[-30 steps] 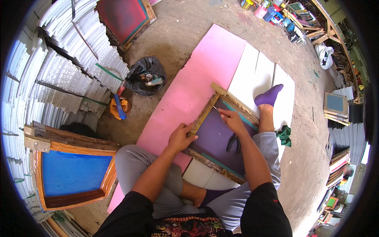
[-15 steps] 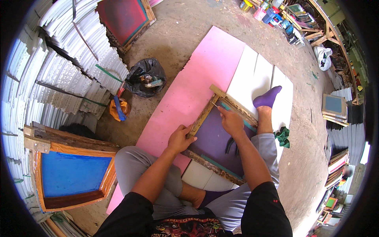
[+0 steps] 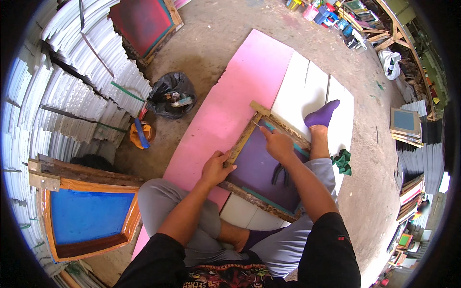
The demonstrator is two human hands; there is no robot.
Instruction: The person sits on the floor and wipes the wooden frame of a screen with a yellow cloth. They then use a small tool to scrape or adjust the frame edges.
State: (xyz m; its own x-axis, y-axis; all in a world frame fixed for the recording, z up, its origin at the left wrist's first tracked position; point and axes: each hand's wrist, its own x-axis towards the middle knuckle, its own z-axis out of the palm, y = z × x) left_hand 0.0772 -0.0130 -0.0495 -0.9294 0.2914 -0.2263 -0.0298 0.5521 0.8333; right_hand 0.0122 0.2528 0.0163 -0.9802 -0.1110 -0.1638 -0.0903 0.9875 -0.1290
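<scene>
Pliers point(image 3: 280, 173) on purple mesh by right hand point(image 3: 277, 143)

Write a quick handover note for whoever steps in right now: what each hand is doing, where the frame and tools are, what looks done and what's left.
Left hand: grip closed on the left rail of the wooden screen frame, steadying it.
Right hand: pinching a small thin tool near the frame's top corner, at the edge of the purple mesh.
Frame lies across the lap and the leg stretched out in a purple sock, over the pink board.
Dark pliers rest on the mesh.
Green rag lies right of the leg.
Done: cannot tell how much of the edge is finished.
Left: probably the rest of the top corner and edges.
</scene>
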